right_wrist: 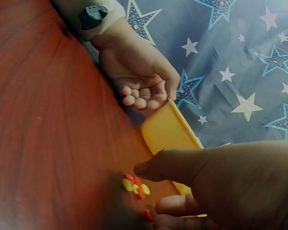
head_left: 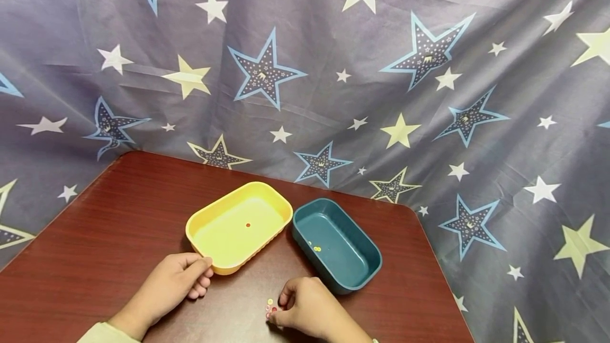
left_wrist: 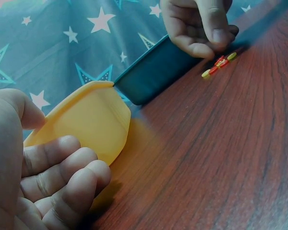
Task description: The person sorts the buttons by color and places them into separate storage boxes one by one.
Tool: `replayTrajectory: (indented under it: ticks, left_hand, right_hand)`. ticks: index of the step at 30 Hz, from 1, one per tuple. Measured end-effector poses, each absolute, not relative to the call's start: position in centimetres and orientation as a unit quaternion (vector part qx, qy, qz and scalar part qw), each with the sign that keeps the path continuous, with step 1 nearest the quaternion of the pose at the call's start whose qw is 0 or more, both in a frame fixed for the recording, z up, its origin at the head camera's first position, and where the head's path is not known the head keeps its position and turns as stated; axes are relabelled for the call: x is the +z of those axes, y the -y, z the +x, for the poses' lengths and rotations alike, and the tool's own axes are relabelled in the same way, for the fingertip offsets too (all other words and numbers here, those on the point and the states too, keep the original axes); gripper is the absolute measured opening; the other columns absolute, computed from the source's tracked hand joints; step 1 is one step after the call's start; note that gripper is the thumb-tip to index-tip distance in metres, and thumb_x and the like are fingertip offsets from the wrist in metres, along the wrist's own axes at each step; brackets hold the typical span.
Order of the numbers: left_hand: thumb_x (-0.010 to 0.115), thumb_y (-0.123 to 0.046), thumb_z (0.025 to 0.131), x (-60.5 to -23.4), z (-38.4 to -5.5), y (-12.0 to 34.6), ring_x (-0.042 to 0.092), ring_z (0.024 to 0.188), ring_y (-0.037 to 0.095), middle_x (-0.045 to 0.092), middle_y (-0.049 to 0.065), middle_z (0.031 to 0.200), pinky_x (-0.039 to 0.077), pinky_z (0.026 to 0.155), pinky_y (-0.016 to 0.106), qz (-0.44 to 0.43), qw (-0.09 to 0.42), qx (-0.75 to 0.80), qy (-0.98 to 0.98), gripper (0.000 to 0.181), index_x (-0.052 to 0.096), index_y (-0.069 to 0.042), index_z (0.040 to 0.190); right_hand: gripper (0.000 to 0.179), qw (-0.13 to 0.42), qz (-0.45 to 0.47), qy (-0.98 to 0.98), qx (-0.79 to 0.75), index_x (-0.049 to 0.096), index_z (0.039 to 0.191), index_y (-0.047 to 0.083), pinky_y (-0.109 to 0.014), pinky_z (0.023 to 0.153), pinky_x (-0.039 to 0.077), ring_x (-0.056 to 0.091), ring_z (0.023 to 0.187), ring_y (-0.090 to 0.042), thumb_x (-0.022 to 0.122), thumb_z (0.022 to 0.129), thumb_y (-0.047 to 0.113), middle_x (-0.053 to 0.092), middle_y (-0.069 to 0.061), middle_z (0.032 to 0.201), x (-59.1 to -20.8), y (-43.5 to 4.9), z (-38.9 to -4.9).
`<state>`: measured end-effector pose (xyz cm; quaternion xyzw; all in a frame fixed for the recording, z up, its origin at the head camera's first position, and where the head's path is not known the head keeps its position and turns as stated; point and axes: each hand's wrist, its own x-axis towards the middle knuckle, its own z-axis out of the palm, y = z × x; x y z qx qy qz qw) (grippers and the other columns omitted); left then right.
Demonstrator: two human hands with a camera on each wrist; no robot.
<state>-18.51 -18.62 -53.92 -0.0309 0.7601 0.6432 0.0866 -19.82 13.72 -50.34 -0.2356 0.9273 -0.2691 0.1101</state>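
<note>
Head view: A yellow tray (head_left: 219,234) on a dark red counter (head_left: 119,210) is gripped at its near left corner by the left hand (head_left: 171,282). A single red piece (head_left: 248,225) is seen inside it, while yellow pieces (head_left: 317,249) are held in a dark teal tray (head_left: 340,250), set just right of the yellow one. In front of the yellow tray, small red and yellow pieces (head_left: 270,301) are clustered, reached by the right hand (head_left: 310,303), its grasp released, thumb and fingers parted.

Left wrist view: The yellow tray's rim is pressed by the left thumb (left_wrist: 32,112), its outer wall met by bent fingers.

Right wrist view: Beyond the yellow tray, a dark device (right_wrist: 92,17) is seen worn at the left wrist.
</note>
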Motion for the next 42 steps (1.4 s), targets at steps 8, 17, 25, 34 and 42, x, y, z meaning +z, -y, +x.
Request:
replayTrajectory:
  ticks: [8, 17, 25, 34, 42]
  left_hand:
    - [0.062, -0.037, 0.106, -54.0, -18.5, 18.6, 0.068, 0.061, 0.015, 0.071, 0.010, 0.079, 0.064, 0.059, 0.034, -0.031, 0.084, 0.641, -0.762, 0.043, 0.070, 0.004, 0.097]
    - [0.062, -0.037, 0.107, -53.8, -18.5, 18.6, 0.068, 0.062, 0.015, 0.072, 0.010, 0.080, 0.064, 0.060, 0.034, -0.031, 0.085, 0.639, -0.764, 0.044, 0.070, 0.004, 0.097]
    - [0.061, -0.038, 0.107, -53.8, -18.5, 18.5, 0.069, 0.063, 0.016, 0.072, 0.011, 0.080, 0.064, 0.060, 0.035, -0.032, 0.085, 0.637, -0.765, 0.044, 0.070, 0.004, 0.097]
    - [0.061, -0.037, 0.107, -53.7, -18.5, 18.6, 0.068, 0.062, 0.016, 0.071, 0.011, 0.080, 0.064, 0.060, 0.035, -0.031, 0.083, 0.639, -0.764, 0.043, 0.070, 0.005, 0.096]
    - [0.062, -0.036, 0.107, -53.7, -18.5, 18.6, 0.068, 0.062, 0.015, 0.071, 0.011, 0.079, 0.064, 0.060, 0.035, -0.029, 0.085, 0.640, -0.763, 0.043, 0.070, 0.005, 0.096]
  right_hand:
    - [0.027, 0.100, -0.251, -0.925, -0.266, 0.066, 0.071, 0.026, -0.014, 0.053, 0.041, 0.047, 0.055, 0.006, 0.092, 0.074, 0.033, 0.051, 0.024, 0.056, -51.4, -13.6, -19.6]
    - [0.022, 0.070, -0.277, -0.927, -0.243, 0.067, 0.069, 0.030, -0.009, 0.059, 0.041, 0.049, 0.059, 0.011, 0.086, 0.077, 0.022, 0.055, 0.029, 0.059, -50.8, -13.7, -19.4]
    - [0.022, 0.076, -0.283, -0.930, -0.223, 0.068, 0.065, 0.030, -0.009, 0.055, 0.040, 0.047, 0.056, 0.010, 0.085, 0.073, 0.019, 0.052, 0.028, 0.056, -50.3, -13.5, -19.8]
    - [0.025, 0.120, -0.268, -0.923, -0.248, 0.065, 0.063, 0.030, -0.015, 0.053, 0.041, 0.046, 0.055, 0.006, 0.087, 0.065, 0.018, 0.050, 0.026, 0.054, -50.4, -13.1, -20.6]
    - [0.027, 0.118, -0.267, -0.927, -0.233, 0.062, 0.062, 0.031, -0.015, 0.052, 0.039, 0.045, 0.055, 0.005, 0.086, 0.065, 0.019, 0.048, 0.027, 0.052, -50.4, -12.9, -20.4]
